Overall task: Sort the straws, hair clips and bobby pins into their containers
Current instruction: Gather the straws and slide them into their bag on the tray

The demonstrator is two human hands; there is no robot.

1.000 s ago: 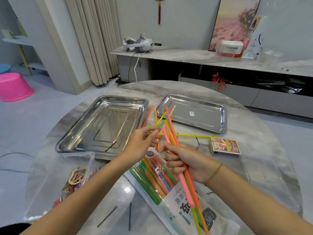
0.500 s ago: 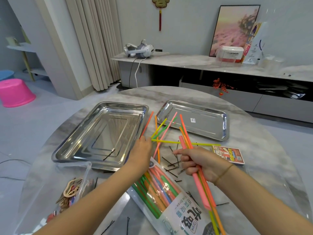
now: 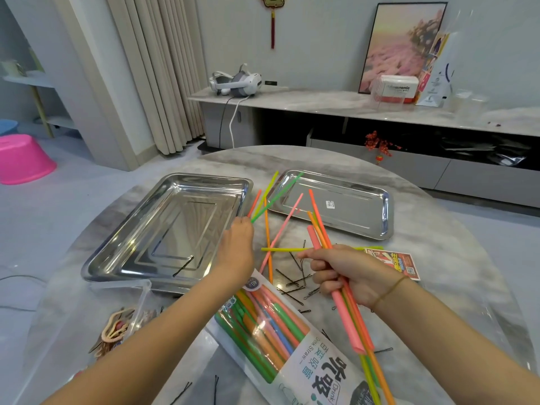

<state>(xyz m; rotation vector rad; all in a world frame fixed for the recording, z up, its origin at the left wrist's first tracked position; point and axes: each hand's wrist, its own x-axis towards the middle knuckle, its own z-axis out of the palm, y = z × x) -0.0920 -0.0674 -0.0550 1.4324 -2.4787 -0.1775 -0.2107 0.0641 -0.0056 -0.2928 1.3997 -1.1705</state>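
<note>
A: What's on the table?

B: It's round grey marble. A large steel tray sits left of centre with one bobby pin in its near end. A small steel tray is just right of it, towards the top.

A: And the hands?

B: The left hand reaches to the gap between the trays. Its fingertips pinch the near ends of three straws, which fan up and away over the small tray's corner. The right hand, right of centre, has its fingers curled tight round a bundle of straws that slants down to the lower right.

A: Anything loose?

B: Loose straws lie crossed between the hands, and bobby pins are scattered just below them. The straw packet lies at bottom centre. Hair clips sit in a clear tub at lower left. A printed card lies beyond the right wrist.

A: And the room?

B: There's a pale curtain at upper left and a pink basin on the floor at the left edge. A low cabinet runs across the top. It has a headset on it and a framed picture leaning at upper right.
</note>
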